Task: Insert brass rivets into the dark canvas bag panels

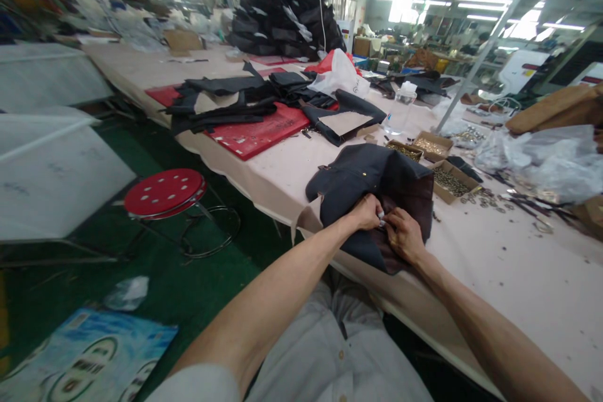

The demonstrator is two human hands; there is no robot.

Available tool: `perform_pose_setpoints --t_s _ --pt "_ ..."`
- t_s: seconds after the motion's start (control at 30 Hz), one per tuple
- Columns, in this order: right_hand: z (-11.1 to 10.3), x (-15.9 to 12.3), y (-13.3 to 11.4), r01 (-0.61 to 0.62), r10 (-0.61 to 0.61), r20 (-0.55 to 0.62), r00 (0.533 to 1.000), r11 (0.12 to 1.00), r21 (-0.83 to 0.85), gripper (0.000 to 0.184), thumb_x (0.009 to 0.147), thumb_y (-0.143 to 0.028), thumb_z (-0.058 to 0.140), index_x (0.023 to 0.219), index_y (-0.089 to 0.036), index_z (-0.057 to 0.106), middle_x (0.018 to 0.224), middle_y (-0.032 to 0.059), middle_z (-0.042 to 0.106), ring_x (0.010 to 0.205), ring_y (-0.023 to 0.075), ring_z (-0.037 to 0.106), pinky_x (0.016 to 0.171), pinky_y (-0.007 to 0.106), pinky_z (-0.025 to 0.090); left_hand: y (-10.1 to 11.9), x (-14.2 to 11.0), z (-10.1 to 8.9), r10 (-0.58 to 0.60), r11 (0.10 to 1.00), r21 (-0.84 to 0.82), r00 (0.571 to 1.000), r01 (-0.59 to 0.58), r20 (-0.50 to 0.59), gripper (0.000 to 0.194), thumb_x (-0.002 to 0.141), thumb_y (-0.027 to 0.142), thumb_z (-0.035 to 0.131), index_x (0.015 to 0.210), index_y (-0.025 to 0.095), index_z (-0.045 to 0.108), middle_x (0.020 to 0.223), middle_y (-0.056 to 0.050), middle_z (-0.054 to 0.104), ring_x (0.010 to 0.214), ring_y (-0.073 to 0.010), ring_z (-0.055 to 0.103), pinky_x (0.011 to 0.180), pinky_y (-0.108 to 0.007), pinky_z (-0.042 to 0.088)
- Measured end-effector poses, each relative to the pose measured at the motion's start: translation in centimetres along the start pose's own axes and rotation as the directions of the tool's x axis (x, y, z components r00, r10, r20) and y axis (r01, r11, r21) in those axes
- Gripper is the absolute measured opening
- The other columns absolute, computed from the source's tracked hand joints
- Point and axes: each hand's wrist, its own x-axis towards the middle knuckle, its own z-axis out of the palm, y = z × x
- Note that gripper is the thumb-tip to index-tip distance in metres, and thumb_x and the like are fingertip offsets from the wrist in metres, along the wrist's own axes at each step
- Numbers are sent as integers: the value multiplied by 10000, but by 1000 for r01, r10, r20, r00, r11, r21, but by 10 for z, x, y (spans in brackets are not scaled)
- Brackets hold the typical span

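Observation:
A dark leather-like bag piece [362,166] with a brown inner side lies at the table's near edge. My left hand [368,212] and my right hand [404,233] meet over its brown part, both with fingers closed. Between their fingertips shows a small whitish bit [381,218], too small to name. Whether it belongs to the bag piece I cannot tell. Just beyond the bag piece stand small cardboard boxes of metal fittings [451,181], and loose rings [485,198] lie beside them.
Stacked dark cut pieces [226,97] lie on a red board [264,132] to the left. A clear bottle [400,108], a slanting metal pole [492,41] and plastic bags [546,160] occupy the table's far right. A red stool [164,193] stands on the green floor.

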Motion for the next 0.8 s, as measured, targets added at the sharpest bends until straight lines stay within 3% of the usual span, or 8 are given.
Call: perform_pose_setpoints --t_s 0.2,0.33,0.47,0.57,0.63,0.7,0.8 --pt "-8 3 -1 -14 8 82 997 997 71 190 912 -231 572 914 -200 760 919 84 657 874 220 620 788 318 502 -1 0 0 -19 1000 1 1000 19 13 234 590 117 794 823 113 772 784 -53 746 692 -168 667 626 -234 491" --pt "-14 22 5 -141 121 222 968 987 78 138 810 -212 641 833 -183 774 807 59 690 729 190 624 671 276 475 -2 0 -1 -14 1000 -4 1000 14 6 185 605 126 780 789 125 760 752 -41 730 689 -167 663 620 -235 476" --pt "-18 60 11 -344 294 454 841 938 31 58 702 -147 705 652 -151 735 591 20 650 554 153 579 497 232 362 -2 -2 0 -28 999 15 999 29 -25 179 618 169 780 788 134 740 752 -44 721 687 -176 652 624 -251 463" --pt "-18 84 13 -509 397 542 741 858 66 181 716 -162 790 583 -129 672 521 11 605 479 128 544 447 220 359 -3 -4 2 -23 999 27 998 25 -65 220 611 156 764 827 141 723 783 -50 721 703 -183 648 630 -255 458" --pt "-17 89 13 -586 458 501 734 801 126 197 829 -266 792 745 -111 704 661 22 663 554 129 596 510 225 467 -3 -4 2 -9 999 35 997 12 -83 255 611 154 756 862 146 708 794 -52 717 712 -188 647 634 -257 460" --pt "-17 87 12 -612 496 436 751 771 177 252 947 -354 710 1025 -115 699 938 54 703 758 157 669 671 288 576 -2 -2 -1 9 999 46 997 -6 -80 276 626 162 747 897 149 695 809 -57 716 728 -195 652 641 -260 468" --pt "-22 81 6 -621 514 402 758 757 204 350 1001 -382 640 1262 -149 624 1218 89 646 1014 219 666 858 404 593 4 1 -15 6 995 103 1000 -3 -21 287 649 147 723 934 145 687 828 -74 718 759 -220 670 666 -276 494"
